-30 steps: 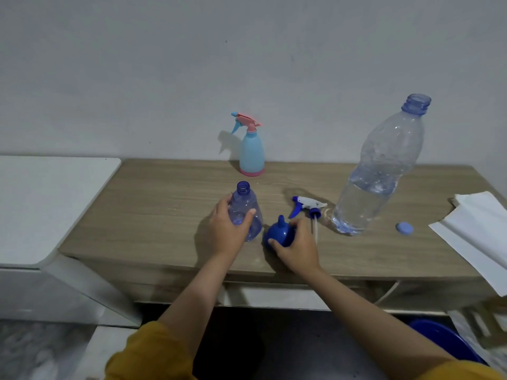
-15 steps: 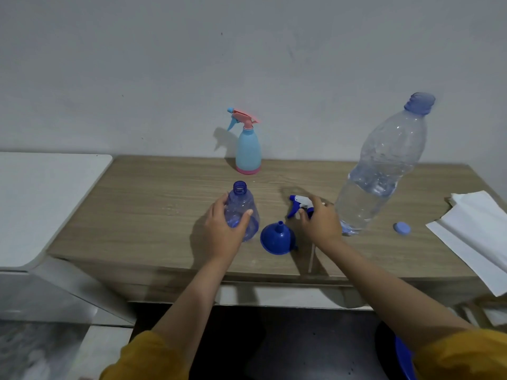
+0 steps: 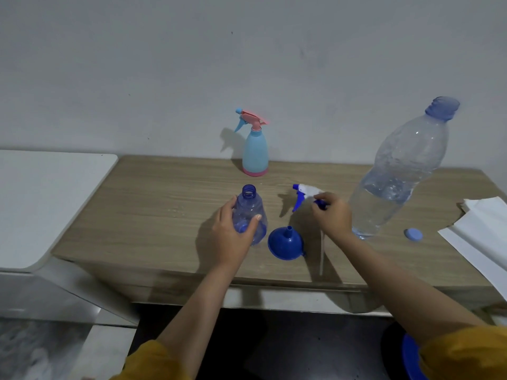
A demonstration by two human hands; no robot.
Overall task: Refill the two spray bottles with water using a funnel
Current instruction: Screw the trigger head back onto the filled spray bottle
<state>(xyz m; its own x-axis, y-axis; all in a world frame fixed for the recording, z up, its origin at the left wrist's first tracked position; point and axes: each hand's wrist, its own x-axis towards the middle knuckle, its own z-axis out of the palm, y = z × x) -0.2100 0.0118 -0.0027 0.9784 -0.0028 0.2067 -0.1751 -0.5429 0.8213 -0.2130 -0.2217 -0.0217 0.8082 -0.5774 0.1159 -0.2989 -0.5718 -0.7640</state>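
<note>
My left hand (image 3: 231, 237) grips the open blue spray bottle (image 3: 248, 212), which stands upright on the wooden table (image 3: 164, 215) with its neck uncovered. A blue funnel (image 3: 286, 243) lies wide end down just right of it, touched by neither hand. My right hand (image 3: 330, 215) holds the blue-and-white spray head (image 3: 303, 194) by its collar; its thin dip tube (image 3: 321, 253) hangs down toward the table's front edge. A light-blue and pink spray bottle (image 3: 255, 150), head on, stands at the back by the wall. The large clear water bottle (image 3: 397, 176), uncapped and partly full, stands at right.
The water bottle's blue cap (image 3: 413, 235) lies on the table right of the bottle. White paper sheets (image 3: 482, 234) overhang the right end. A white surface (image 3: 41, 201) adjoins the table at left. A blue basin edge (image 3: 410, 357) shows on the floor, lower right.
My right hand let go of the funnel, moved right to the spray head and lifted it off the table. My left hand stays on the blue bottle.
</note>
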